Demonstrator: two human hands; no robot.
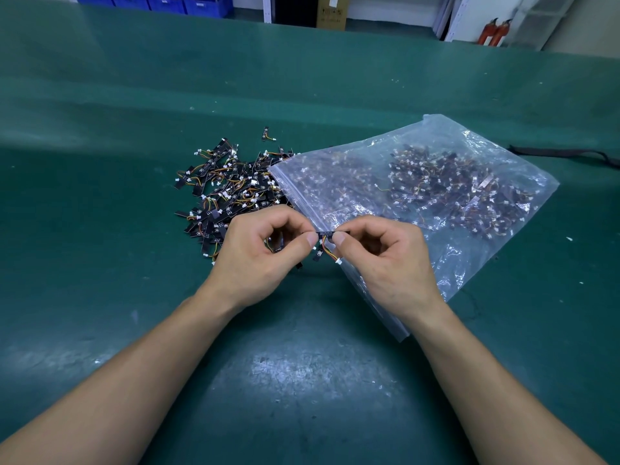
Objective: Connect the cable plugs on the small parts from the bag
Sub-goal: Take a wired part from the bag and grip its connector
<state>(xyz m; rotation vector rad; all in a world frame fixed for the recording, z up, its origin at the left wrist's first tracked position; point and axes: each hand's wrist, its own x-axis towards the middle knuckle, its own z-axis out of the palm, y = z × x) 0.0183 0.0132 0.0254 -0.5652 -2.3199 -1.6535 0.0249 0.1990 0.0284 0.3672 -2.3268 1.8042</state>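
A green counter (100,297) fills my view, with blue bins (151,3) beyond its far edge at the left. On the counter, left of centre, I see a loose pile of small parts (231,189): black strips with orange and yellow wires and white plugs. Just in front of that pile is the left hand (258,256), fingers curled, thumb and forefinger pinching the left end of one black strip (325,233). The strip lies level between the two hands, and its short cable (330,253) hangs below it, ending in a white plug (339,262) that dangles loose. The right hand (385,260) pinches the strip's right end the same way, over the near edge of the clear bag (436,196). The bag lies flat to the right and holds many more parts. A black strap (563,152) lies past the bag at the far right.
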